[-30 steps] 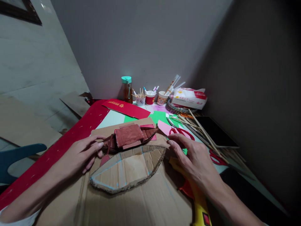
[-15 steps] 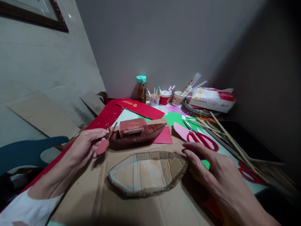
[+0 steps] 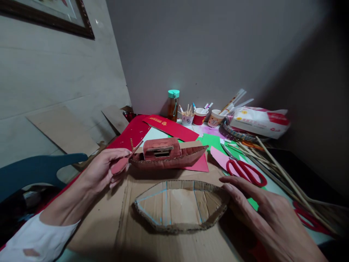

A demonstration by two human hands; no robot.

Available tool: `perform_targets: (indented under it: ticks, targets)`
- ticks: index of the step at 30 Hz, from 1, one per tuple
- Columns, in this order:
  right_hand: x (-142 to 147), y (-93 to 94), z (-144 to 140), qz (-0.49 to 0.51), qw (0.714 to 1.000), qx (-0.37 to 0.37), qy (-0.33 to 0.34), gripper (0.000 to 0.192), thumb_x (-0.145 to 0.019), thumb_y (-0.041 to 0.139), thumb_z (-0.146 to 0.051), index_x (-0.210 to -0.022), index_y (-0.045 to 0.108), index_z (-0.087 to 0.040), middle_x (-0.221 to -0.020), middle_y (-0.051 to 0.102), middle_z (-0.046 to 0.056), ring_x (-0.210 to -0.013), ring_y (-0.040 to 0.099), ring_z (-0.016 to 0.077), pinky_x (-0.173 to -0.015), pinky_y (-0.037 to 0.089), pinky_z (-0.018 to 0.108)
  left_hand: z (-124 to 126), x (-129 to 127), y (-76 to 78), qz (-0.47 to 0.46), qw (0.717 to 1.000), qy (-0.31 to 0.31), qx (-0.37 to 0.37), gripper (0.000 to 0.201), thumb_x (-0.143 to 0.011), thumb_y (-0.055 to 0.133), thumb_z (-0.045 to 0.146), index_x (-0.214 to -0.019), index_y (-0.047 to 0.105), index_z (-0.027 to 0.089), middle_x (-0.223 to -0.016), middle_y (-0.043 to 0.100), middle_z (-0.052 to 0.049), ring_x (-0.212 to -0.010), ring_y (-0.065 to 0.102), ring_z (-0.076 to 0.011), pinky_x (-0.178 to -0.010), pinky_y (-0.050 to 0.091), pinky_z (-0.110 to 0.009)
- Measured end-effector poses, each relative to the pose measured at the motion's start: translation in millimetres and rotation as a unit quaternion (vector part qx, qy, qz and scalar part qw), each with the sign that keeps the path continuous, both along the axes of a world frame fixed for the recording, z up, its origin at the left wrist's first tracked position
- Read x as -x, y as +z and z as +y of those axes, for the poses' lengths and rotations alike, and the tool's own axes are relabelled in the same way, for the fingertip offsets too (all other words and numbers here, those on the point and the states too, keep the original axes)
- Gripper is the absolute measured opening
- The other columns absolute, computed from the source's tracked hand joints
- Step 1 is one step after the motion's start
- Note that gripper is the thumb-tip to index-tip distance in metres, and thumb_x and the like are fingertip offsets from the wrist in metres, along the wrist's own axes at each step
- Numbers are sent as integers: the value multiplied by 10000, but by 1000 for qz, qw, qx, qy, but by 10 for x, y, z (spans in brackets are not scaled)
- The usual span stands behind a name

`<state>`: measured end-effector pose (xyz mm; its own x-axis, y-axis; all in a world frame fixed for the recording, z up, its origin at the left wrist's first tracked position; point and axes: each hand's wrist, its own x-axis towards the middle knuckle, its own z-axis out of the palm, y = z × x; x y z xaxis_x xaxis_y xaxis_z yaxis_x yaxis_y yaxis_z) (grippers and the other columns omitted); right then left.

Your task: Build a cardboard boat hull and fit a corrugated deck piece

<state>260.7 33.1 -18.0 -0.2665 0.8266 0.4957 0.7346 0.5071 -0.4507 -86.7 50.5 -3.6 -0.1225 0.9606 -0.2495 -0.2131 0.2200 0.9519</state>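
Observation:
My left hand is closed on the left end of a red-brown painted cardboard boat, its fingertips partly hidden behind the hull. The boat has a curved cabin with a window opening. A painted paddle slants across those fingers at the same end. In front lies an unpainted cardboard boat hull with blue lines marked inside. My right hand is beside its right tip, thumb and index finger apart, the thumb at or very near the edge. A flat cardboard sheet is beneath.
Red-handled scissors lie on pink and green paper beyond my right hand. Wooden sticks stretch along the right side. At the back stand a bottle, paper cups and a tissue pack. A blue chair is at left.
The view has turned slightly left, so everything appears farther right. The painted boat's cabin window shows more fully. Both hands keep nearly the same places beside the boats.

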Motion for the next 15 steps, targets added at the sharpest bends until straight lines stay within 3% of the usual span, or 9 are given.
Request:
perform_targets:
  ticks: [7,15]
  targets:
    - [-19,-16,-8,7,1000,16,-6,348,-973,473,-431,-982,767,-246,-919,812,-2,-768,786,180,-655,610,183,12,0,30,32,999,21,-12,186,-601,750,289,-626,634,145,-408,535,34,-249,382,-71,-195,339,-171]
    - [2,9,-8,18,999,41,-29,375,-938,483,-473,-984,770,-236,-937,810,44,-780,785,226,-671,625,265,8,26,18,63,995,53,-48,212,-586,761,329,-637,634,168,-439,490,58,-280,397,-84,-203,351,-194]
